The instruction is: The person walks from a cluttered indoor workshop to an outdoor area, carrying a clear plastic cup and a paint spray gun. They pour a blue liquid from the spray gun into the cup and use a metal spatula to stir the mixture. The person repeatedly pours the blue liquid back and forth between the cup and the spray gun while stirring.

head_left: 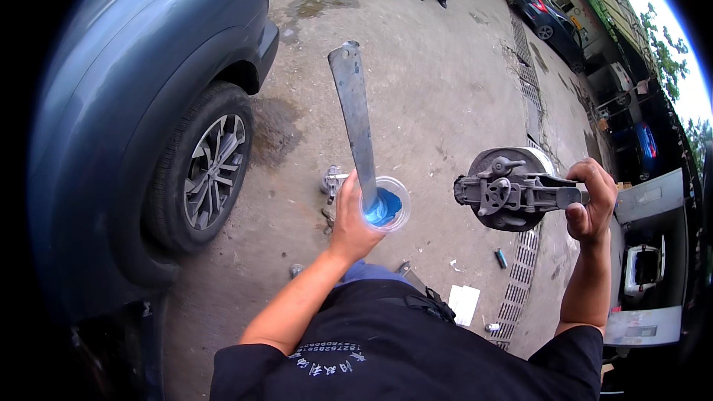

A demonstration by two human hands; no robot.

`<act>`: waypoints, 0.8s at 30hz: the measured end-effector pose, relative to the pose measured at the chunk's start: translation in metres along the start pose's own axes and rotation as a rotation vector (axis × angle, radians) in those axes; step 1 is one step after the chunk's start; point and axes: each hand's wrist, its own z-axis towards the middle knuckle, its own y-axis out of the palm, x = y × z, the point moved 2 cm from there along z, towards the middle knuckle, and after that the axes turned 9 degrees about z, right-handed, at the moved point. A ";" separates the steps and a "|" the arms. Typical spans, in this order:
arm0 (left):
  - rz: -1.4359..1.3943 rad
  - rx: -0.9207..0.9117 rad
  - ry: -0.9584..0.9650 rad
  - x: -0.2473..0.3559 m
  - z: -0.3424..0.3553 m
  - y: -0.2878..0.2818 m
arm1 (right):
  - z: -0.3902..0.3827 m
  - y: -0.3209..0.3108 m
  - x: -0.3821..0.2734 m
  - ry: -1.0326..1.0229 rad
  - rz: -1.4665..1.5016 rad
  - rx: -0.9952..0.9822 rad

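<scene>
Black shirt (445,356) nearest, left hand (352,223) gripping cup (405,212), right hand (594,199) gripping spray gun (499,194): metal strip (351,111) may topple, flicking paint (385,210), if cup tilts.

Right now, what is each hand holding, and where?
The left hand holds the clear cup by its side; the right hand grips the lidded can by its handle.

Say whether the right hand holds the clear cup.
No, the left hand holds the cup; the right hand grips a grey tool.
</scene>
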 end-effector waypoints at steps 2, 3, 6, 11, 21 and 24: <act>0.004 -0.011 0.018 -0.006 -0.002 0.000 | 0.014 0.013 -0.013 -0.084 0.019 -0.002; -0.027 -0.010 0.008 -0.008 -0.004 0.001 | 0.019 0.018 -0.021 -0.087 -0.004 -0.016; -0.089 -0.004 -0.013 -0.006 -0.006 0.002 | 0.030 0.028 -0.031 -0.148 0.001 -0.041; -0.107 -0.020 0.009 0.001 -0.008 -0.002 | 0.039 0.031 -0.039 -0.194 0.001 -0.066; -0.101 0.023 0.045 0.011 -0.002 -0.007 | 0.044 0.030 -0.044 -0.232 -0.010 -0.080; -0.082 0.024 0.035 0.016 0.000 -0.009 | 0.044 0.029 -0.045 -0.238 -0.013 -0.081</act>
